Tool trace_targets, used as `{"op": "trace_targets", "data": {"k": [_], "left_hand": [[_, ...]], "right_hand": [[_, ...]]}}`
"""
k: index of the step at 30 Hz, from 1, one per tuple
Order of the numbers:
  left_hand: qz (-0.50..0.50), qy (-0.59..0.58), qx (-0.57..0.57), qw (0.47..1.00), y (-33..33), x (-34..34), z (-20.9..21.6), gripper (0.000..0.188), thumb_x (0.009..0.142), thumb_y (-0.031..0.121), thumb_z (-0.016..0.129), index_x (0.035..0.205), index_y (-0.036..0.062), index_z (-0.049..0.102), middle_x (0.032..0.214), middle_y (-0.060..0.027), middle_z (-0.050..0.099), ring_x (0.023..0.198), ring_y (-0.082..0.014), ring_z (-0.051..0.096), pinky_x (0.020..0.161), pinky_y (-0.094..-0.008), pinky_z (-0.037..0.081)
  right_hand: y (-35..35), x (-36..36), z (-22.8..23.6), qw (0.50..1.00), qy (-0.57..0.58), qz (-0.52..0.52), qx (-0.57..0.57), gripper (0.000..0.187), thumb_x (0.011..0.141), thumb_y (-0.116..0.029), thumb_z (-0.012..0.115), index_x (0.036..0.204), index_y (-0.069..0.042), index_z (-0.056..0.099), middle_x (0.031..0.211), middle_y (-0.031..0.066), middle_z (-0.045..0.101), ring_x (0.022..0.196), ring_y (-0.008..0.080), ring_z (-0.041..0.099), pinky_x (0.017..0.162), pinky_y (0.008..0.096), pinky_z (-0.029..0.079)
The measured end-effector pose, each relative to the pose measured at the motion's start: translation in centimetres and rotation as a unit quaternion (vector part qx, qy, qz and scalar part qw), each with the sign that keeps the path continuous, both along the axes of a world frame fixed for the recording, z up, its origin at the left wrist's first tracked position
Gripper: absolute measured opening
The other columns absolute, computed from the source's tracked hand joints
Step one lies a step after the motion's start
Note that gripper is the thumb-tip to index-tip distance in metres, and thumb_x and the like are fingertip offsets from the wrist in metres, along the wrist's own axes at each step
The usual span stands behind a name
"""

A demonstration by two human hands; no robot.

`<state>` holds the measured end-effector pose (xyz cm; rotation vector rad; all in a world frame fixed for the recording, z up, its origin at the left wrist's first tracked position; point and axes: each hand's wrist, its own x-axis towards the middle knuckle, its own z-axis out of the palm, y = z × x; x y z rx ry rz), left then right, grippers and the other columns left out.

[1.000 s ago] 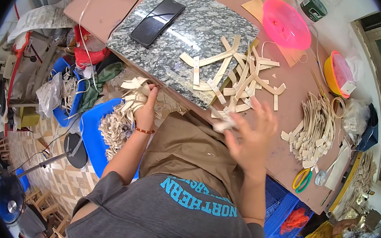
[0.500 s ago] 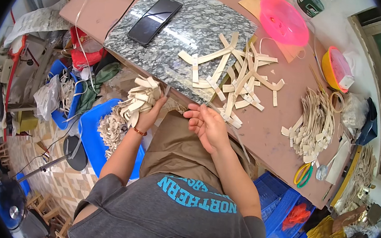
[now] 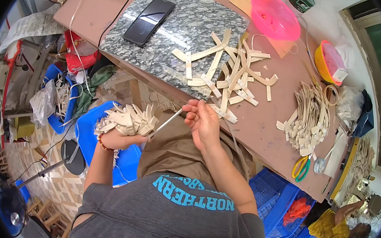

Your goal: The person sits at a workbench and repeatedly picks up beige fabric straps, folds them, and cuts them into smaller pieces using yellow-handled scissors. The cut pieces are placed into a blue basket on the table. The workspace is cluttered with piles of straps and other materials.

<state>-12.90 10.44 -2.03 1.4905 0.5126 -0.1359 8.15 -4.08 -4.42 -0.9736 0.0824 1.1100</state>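
My left hand (image 3: 120, 140) is closed around a thick bundle of cream fabric straps (image 3: 128, 120), held over my lap's left side beside a blue tub (image 3: 89, 134). A narrow whitish strip (image 3: 167, 123) slants from that bundle up to my right hand (image 3: 205, 123). My right fingertips pinch its upper end just off the table's near edge. A thin grey tail hangs by my right wrist. Close ahead, Y-shaped cream strap pieces (image 3: 236, 73) lie in a loose pile, partly on a speckled stone slab (image 3: 123, 59).
A black phone (image 3: 149, 22) rests on the slab. To the right on the table (image 3: 263, 126) lie another strap bundle (image 3: 309, 116) and yellow-green scissors (image 3: 301, 168). A pink basin (image 3: 275, 17) stands at the back. Blue crates (image 3: 276, 205) sit below the right edge.
My left hand has moved down and turned with its bundle, away from the table. The whitish strip now shows stretched between my hands. The right hand stays nearly in place.
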Motion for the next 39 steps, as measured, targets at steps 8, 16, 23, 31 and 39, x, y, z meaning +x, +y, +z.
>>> {"op": "trace_targets", "data": {"k": [8,16,23,31,39], "left_hand": [[0.051,-0.172,-0.167,0.969,1.9,-6.6,-0.6,0.056,0.069,0.001,0.072,0.119,-0.0039,0.047,0.092,-0.0148,0.064,0.075,-0.0172,0.063,0.059,-0.0281,0.051],[0.357,-0.139,-0.058,0.922,-0.2,-4.0,-1.0,0.031,0.083,0.017,0.062,0.107,0.0002,0.053,0.079,-0.0047,0.06,0.071,-0.0126,0.054,0.065,-0.0255,0.042],[0.336,-0.106,-0.202,0.914,-2.9,-3.3,-2.1,0.024,0.086,0.012,0.061,0.107,0.0026,0.056,0.086,-0.0044,0.064,0.082,-0.0118,0.059,0.077,-0.0256,0.047],[0.399,-0.053,-0.277,0.873,-6.1,-6.5,-4.2,0.029,0.089,0.012,0.056,0.115,-0.0005,0.055,0.108,-0.0096,0.06,0.098,-0.0181,0.059,0.085,-0.0315,0.048],[0.449,-0.112,-0.332,0.822,-7.7,-8.7,-4.7,0.037,0.088,0.01,0.057,0.123,0.0032,0.048,0.114,-0.0078,0.056,0.103,-0.0174,0.056,0.09,-0.0333,0.047]], "right_hand": [[-1.2,1.9,0.0,0.992,-0.03,0.122,0.011,0.017,0.094,-0.02,0.049,0.092,-0.004,0.053,0.08,0.0057,0.061,0.067,0.0073,0.055,0.062,0.0226,0.048],[-1.3,-2.2,1.1,0.882,-0.299,0.365,0.006,0.011,0.09,-0.015,0.055,0.088,-0.004,0.055,0.078,-0.0002,0.059,0.066,0.0052,0.052,0.062,0.0193,0.043],[0.4,-6.0,2.4,0.807,-0.52,0.273,0.067,0.011,0.083,-0.012,0.06,0.086,-0.003,0.058,0.072,0.0076,0.058,0.061,0.0171,0.056,0.056,0.0287,0.044],[4.3,-9.0,0.5,0.775,-0.511,0.366,0.064,0.014,0.078,-0.014,0.066,0.079,0.0,0.063,0.07,0.0079,0.06,0.058,0.0138,0.058,0.053,0.0258,0.044],[6.6,-11.7,-2.7,0.785,-0.418,0.457,0.02,0.01,0.078,-0.007,0.061,0.073,0.001,0.061,0.063,0.0047,0.063,0.056,0.0075,0.059,0.055,0.0221,0.046]]}}
